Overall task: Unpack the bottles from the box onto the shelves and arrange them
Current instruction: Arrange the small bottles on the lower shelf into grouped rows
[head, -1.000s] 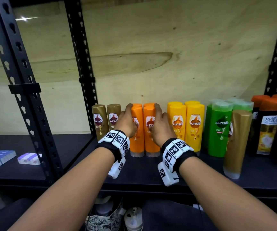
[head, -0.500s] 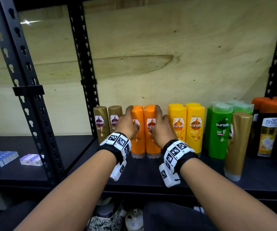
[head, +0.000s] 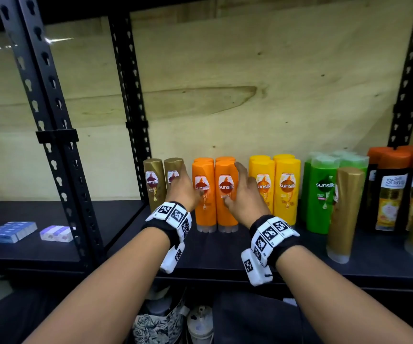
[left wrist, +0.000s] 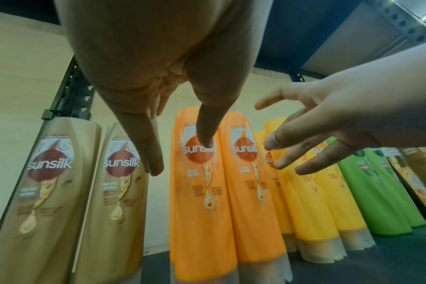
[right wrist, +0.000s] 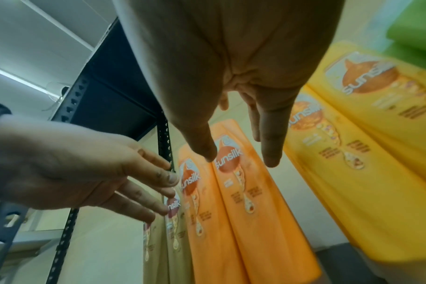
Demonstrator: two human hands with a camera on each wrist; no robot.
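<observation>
Two orange Sunsilk bottles (head: 204, 209) (head: 226, 212) stand upright side by side on the black shelf (head: 213, 254), with two more orange ones behind them. My left hand (head: 184, 188) hovers at the left one and my right hand (head: 241, 188) at the right one. Both hands have straight, spread fingers and hold nothing. In the left wrist view the left thumb lies in front of the left orange bottle (left wrist: 200, 201); whether it touches is unclear. The right wrist view shows the right hand (right wrist: 238, 158) just off the right orange bottle (right wrist: 253, 221).
Left of the orange pair stand two gold bottles (head: 153, 184); to the right come yellow bottles (head: 287, 192), green bottles (head: 321, 194), a gold bottle (head: 344, 212) standing forward, and orange-capped bottles (head: 389, 194). A black upright (head: 51, 135) divides off a shelf with small boxes (head: 56, 233).
Both hands, which gripped the two front orange bottles, have let go, opened and drawn back slightly. The bottles stay standing where they were.
</observation>
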